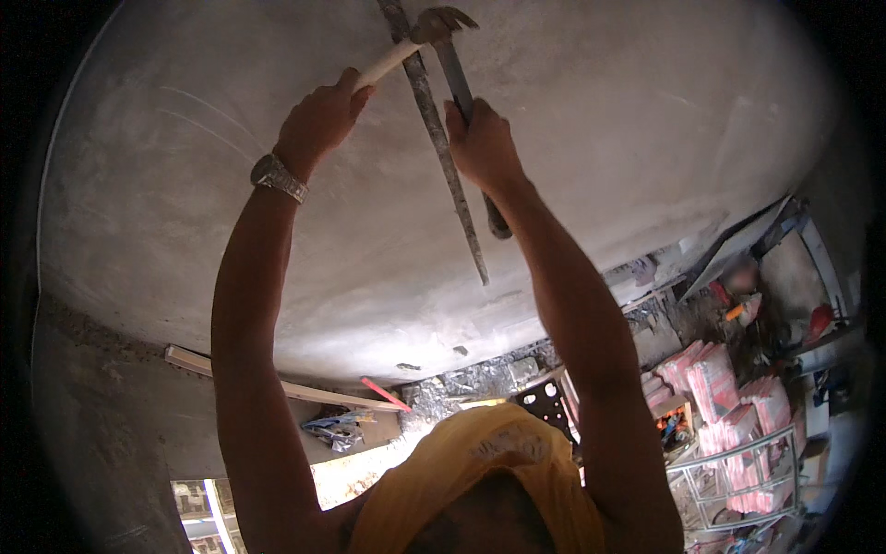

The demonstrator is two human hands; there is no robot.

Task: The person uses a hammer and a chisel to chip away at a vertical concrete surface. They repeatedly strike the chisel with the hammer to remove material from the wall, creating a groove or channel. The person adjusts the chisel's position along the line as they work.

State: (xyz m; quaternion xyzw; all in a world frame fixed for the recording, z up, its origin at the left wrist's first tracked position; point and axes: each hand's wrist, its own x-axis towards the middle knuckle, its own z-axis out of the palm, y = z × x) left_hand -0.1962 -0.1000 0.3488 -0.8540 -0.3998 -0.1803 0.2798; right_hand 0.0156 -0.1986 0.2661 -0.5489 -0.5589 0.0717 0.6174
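Note:
My left hand [322, 121], with a metal watch [279, 177] at the wrist, is closed on a pale wooden piece [389, 67]. My right hand [484, 145] grips the dark handle of a claw hammer [453, 69]. The hammer's head is at the wooden piece's far end; whether they touch is unclear. A long, rough, dark tapering strip [437, 131] runs between my hands along the grey plastered surface [346, 242]; I cannot tell whether it is a bar or a groove.
Pink-and-white packs [713, 381] are stacked at the lower right, near a metal frame [734, 471] and a box of mixed items [673, 424]. A person [744, 298] is farther back. A long board [318, 393], a red strip [385, 393] and plastic bags [340, 428] lie lower left of centre.

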